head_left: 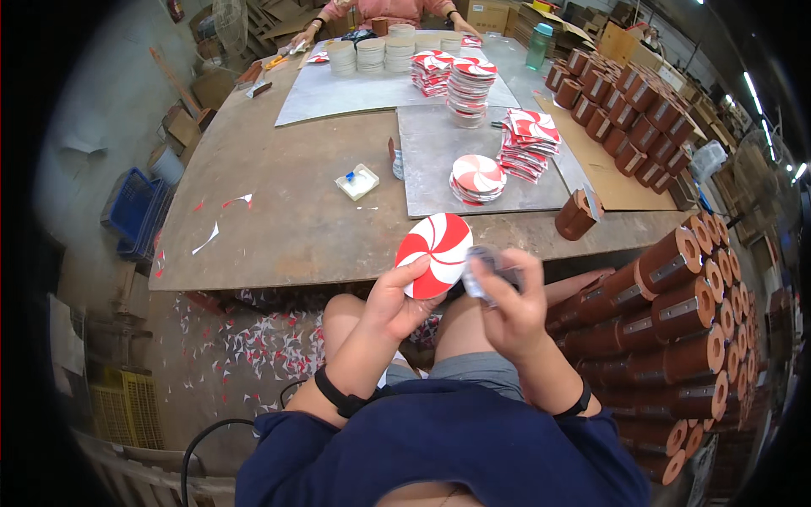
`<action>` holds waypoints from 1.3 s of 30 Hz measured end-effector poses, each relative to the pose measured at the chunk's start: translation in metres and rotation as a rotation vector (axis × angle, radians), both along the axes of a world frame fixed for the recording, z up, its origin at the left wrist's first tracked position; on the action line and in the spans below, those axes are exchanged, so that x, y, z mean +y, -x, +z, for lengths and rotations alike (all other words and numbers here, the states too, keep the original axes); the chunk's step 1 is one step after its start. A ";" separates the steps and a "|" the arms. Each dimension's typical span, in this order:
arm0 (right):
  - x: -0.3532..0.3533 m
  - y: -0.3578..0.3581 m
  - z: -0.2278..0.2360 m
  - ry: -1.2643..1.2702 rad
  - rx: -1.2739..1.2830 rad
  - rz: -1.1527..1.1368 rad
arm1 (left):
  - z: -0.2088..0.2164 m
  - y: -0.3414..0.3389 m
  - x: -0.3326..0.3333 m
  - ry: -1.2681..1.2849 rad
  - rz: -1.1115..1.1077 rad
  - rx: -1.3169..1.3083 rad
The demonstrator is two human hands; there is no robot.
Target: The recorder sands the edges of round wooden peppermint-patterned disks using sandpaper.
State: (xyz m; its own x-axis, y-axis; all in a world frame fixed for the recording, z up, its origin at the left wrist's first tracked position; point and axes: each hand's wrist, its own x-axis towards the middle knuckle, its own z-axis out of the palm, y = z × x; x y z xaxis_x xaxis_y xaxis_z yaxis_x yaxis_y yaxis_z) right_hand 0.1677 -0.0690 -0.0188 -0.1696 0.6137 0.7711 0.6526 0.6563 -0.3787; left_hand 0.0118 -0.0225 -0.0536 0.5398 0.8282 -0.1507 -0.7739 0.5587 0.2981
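My left hand is closed round the lower left edge of a round disc with a red-and-white swirl, its thumb on the printed face. In my right hand is a small greyish piece, smeared by motion, against or very close to the disc's right edge; its kind cannot be made out. Both hands are over my lap, just off the table's near edge. Beyond them on a grey sheet stand a short stack of swirl discs, a pile of square-cornered swirl sheets and a taller disc stack.
A small white tray rests on the brown table. Brown cylinders crowd the table's right; more are piled beside my right arm. Plain disc stacks stand near another person opposite. Paper scraps litter the floor.
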 end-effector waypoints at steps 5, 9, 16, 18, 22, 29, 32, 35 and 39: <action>0.017 -0.021 -0.040 0.193 0.099 -0.093 | 0.009 0.007 0.002 0.035 -0.019 -0.075; 0.003 0.001 -0.002 0.061 0.063 -0.042 | 0.003 0.013 -0.002 -0.021 -0.014 -0.037; 0.011 -0.030 -0.024 0.017 0.016 -0.137 | 0.002 0.007 0.007 -0.180 0.020 0.186; 0.012 -0.018 -0.017 -0.004 0.061 -0.050 | -0.003 0.013 0.008 -0.266 0.044 0.246; 0.001 -0.009 -0.012 -0.043 0.006 0.030 | -0.005 0.012 0.009 -0.270 -0.048 0.222; -0.009 -0.017 0.000 -0.091 0.130 0.026 | -0.002 0.010 0.005 -0.322 -0.038 0.256; -0.011 -0.018 -0.005 -0.110 0.030 0.074 | 0.006 0.011 0.002 -0.396 -0.029 0.269; -0.008 -0.032 -0.028 0.064 0.054 -0.123 | -0.001 0.024 0.006 -0.413 0.006 0.316; -0.019 -0.018 -0.006 -0.021 0.331 0.039 | 0.000 0.027 0.017 -0.621 -0.136 0.303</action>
